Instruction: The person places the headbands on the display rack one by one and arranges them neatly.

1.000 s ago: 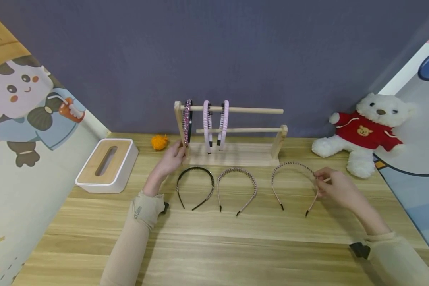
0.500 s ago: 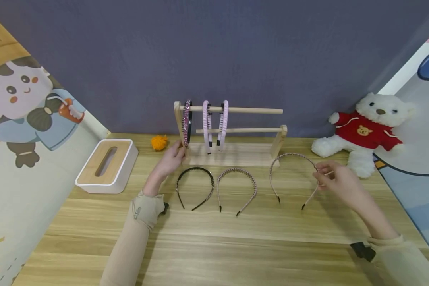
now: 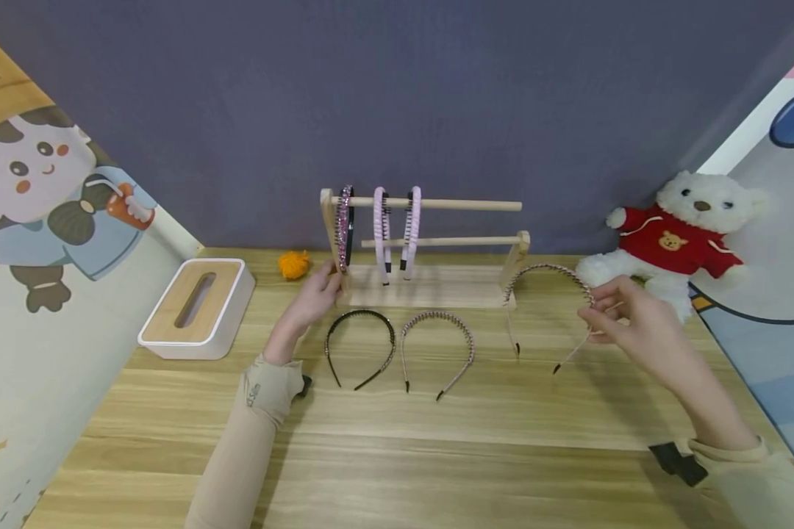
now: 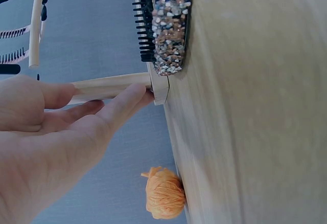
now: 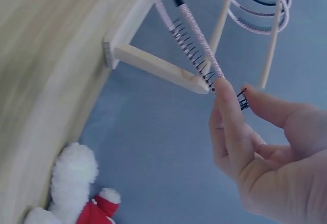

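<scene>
My right hand pinches a thin pink headband by its right side. The headband is tilted up in front of the rack's right end, its black-tipped ends lower. In the right wrist view, comb teeth line the inside of the headband. My left hand grips the left upright of the wooden headband rack, thumb and fingers on either side of the post. From the rack's upper rod hang a glittery pink headband and two pale pink headbands.
A black headband and another pink headband lie on the wooden table before the rack. A tissue box and an orange yarn ball are to the left. A white teddy bear sits at right.
My right hand has lifted the pink headband off the table, tilting it up and back toward the rack's right end. My left hand has stayed on the post.
</scene>
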### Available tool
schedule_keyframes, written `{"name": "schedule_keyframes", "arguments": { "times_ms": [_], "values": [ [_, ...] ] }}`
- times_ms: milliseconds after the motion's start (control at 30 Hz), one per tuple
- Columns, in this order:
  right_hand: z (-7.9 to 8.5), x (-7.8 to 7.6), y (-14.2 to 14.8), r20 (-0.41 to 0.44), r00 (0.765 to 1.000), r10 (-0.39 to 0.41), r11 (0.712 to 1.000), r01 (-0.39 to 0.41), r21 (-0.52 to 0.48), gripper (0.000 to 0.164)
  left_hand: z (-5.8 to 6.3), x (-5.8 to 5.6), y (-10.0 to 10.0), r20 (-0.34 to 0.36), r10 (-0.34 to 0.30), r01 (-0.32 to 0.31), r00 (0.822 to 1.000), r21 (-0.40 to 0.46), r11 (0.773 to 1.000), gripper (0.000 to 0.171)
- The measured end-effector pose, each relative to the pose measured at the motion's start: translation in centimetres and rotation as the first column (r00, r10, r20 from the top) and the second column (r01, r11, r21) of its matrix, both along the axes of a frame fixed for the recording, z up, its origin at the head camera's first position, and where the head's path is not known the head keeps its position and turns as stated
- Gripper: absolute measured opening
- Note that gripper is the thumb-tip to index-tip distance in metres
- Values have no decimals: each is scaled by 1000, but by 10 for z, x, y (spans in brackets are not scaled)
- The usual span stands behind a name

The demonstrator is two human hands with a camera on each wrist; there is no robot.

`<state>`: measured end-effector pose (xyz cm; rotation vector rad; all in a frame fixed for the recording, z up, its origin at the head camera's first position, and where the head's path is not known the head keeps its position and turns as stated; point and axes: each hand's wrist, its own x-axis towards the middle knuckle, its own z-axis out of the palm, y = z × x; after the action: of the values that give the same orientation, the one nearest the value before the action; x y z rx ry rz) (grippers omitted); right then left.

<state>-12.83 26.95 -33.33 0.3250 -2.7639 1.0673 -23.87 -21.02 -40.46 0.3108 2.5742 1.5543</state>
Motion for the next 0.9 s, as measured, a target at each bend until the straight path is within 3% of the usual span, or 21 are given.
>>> {"name": "schedule_keyframes", "arguments": {
  "times_ms": [600, 667, 800, 900],
  "values": [
    [21, 8, -15, -172, 985, -13, 1000, 11, -13, 40, 0, 2, -1, 8, -6, 6, 1000, -6, 1000, 49],
    [23, 8, -17, -186, 982, -12, 999, 6, -32, 42, -11, -6, -6, 4, -15, 15, 1000, 2, 1000, 51],
    [25, 6, -22, -202, 979, -9, 997, -7, -77, 42, -63, -44, -29, -3, -49, 49, 999, 59, 997, 61],
    [27, 5, -25, -211, 978, -3, 992, -23, -120, 41, -53, -38, -25, -6, -47, 47, 999, 57, 997, 61]
  ]
}}
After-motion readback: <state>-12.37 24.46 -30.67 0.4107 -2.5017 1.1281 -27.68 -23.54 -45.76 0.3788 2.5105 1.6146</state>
